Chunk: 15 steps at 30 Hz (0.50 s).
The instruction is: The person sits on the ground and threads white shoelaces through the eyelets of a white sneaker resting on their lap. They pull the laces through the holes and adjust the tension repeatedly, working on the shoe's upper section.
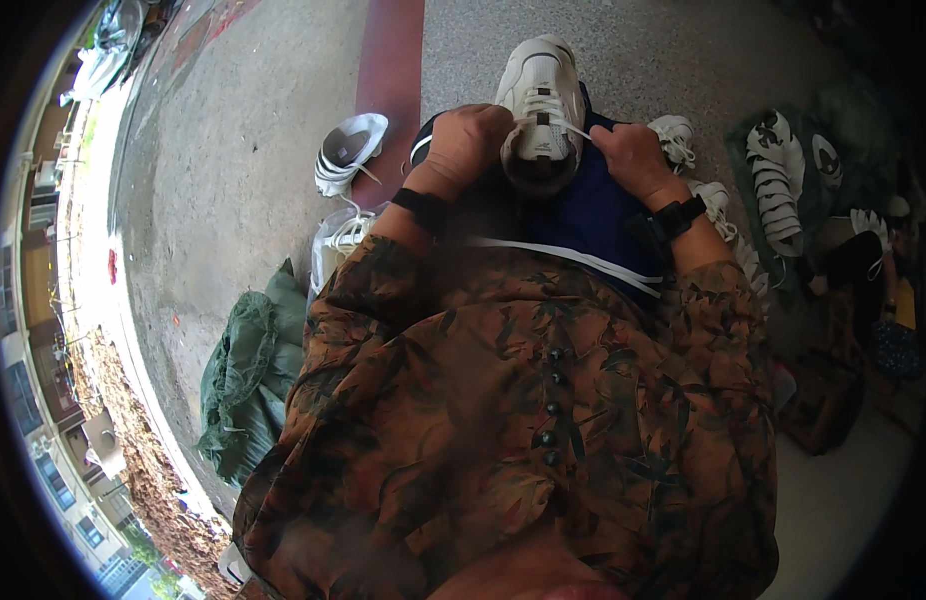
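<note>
A white sneaker (pixel 539 72) rests on the dark blue cloth (pixel 605 215) over my lap, its toe pointing away from me and its dark collar toward me. White laces run across its tongue, and one shoelace (pixel 571 127) stretches out sideways to the right. My right hand (pixel 638 160) pinches that lace end beside the shoe. On the other side my left hand (pixel 471 142) is closed against the shoe's edge, with the lace running into its fingers. The grip itself is partly hidden there. Both wrists wear black bands.
A loose white shoe upper (pixel 347 155) with trailing laces lies on the concrete at left, by a red floor stripe (pixel 388 70). Nearer are a clear plastic bag (pixel 326 250) and a green sack (pixel 245 385). More white shoes (pixel 673 138) and stacked uppers (pixel 778 195) lie at right.
</note>
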Motion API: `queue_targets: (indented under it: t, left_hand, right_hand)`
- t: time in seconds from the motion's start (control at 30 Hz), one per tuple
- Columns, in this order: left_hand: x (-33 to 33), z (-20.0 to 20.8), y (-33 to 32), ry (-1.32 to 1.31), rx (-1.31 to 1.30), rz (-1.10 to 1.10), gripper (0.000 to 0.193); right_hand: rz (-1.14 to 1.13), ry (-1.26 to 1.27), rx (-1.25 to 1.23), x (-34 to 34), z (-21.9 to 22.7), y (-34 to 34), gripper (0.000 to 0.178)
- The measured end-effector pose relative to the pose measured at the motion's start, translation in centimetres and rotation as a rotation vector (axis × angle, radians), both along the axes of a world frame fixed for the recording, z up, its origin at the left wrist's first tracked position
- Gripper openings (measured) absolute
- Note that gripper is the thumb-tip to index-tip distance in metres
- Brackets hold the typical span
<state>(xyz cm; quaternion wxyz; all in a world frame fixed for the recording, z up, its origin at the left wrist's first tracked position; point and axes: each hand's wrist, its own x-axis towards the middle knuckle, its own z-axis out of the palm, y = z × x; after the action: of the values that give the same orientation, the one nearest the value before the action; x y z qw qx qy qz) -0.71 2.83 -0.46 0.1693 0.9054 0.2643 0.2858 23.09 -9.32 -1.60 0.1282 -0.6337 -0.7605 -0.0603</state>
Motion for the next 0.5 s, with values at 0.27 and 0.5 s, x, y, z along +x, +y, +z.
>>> queue_targets:
  t: [0.27,0.5]
  left_hand:
    - [-8.6,-2.2,2.5,0.024,-0.211,0.064,0.004]
    - [-19.2,-5.1,3.3,-0.149,-0.791,0.195,0.006]
  right_hand:
    - [-0.251,0.606,0.017,2.3,0.2,-6.9,0.009]
    - [-0.537,0.925,0.022,10.3,-3.0,-15.5,0.014]
